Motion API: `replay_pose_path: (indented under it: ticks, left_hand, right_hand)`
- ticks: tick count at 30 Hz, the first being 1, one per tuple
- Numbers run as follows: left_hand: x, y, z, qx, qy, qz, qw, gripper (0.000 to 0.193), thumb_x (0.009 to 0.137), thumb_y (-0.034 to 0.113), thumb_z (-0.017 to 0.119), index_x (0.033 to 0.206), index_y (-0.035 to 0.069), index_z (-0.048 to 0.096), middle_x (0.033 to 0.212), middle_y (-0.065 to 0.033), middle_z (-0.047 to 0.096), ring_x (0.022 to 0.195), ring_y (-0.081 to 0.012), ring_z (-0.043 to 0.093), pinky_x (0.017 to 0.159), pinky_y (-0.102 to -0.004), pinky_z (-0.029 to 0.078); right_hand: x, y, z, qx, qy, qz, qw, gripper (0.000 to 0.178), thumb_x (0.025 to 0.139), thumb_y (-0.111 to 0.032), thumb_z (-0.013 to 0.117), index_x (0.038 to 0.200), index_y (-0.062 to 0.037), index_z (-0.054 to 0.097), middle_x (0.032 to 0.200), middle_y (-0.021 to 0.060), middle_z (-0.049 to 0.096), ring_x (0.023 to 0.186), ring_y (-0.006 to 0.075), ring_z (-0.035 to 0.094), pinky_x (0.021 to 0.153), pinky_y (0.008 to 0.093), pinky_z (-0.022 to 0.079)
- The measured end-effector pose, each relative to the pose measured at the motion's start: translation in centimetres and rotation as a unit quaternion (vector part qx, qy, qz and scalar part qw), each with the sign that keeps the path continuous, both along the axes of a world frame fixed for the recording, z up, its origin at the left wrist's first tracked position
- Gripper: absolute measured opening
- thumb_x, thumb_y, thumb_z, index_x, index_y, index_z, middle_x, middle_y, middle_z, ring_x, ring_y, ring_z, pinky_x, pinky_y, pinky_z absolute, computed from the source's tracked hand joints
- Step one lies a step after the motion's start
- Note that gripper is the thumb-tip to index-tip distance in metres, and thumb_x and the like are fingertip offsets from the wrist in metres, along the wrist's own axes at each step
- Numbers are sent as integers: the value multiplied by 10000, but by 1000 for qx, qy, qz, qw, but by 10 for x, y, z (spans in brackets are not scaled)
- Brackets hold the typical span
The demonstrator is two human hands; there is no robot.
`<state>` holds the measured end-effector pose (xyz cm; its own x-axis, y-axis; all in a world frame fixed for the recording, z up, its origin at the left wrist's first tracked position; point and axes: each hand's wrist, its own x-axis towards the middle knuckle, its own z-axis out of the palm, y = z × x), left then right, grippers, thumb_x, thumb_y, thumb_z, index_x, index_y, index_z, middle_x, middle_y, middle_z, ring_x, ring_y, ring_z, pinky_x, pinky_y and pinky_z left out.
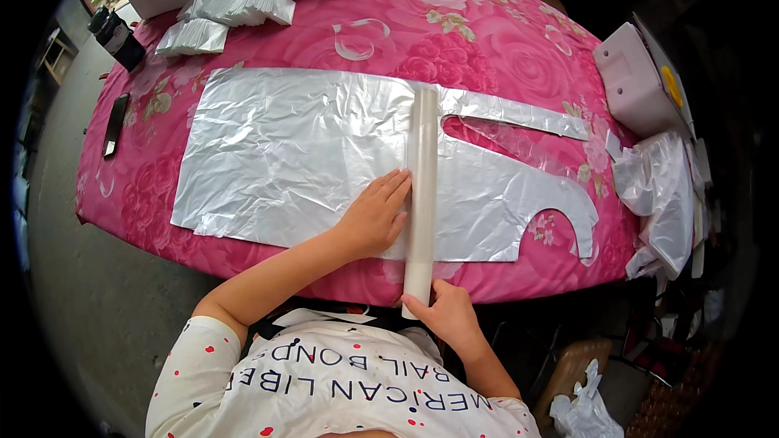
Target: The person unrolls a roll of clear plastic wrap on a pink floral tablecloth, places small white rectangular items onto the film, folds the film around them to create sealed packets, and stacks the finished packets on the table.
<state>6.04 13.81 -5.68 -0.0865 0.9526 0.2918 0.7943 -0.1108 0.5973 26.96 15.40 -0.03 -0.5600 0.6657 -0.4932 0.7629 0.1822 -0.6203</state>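
Spotted shirt [349, 369], roll [423, 162] in right hand [449, 315], beside left hand [373, 217]

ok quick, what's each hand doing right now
Left hand: open, palm down on the silver sheet, fingertips at the tube's edge.
Right hand: closed, holding the tube's near end.

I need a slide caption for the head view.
Left fingers rest on a crinkled, silvery, foil-like sheet; right fingers hold the near end of a long, whitish tube lying across it.
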Motion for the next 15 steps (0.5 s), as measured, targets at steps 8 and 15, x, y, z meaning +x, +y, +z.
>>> replay_pose_path:
  ticks: [8,15]
  left_hand:
    - [2,4,-5,-49,165,1,985,595,828,222,417,1305,-120,316,1396,-264,282,1328,-364,240,1097,-442,172]
    - [3,7,-9,-35,174,10,984,597,833,234,377,1308,-123,317,1390,-277,290,1330,-366,239,1098,-444,166]
  right_hand:
    - [-21,43,8,-32,42,35,998,498,784,-423,649,819,73,626,696,189,635,645,274,640,606,332,491]
    - [-110,158,-27,-232,211,-94,945,393,869,-376,569,871,13,627,800,105,646,682,191,620,643,276,502]
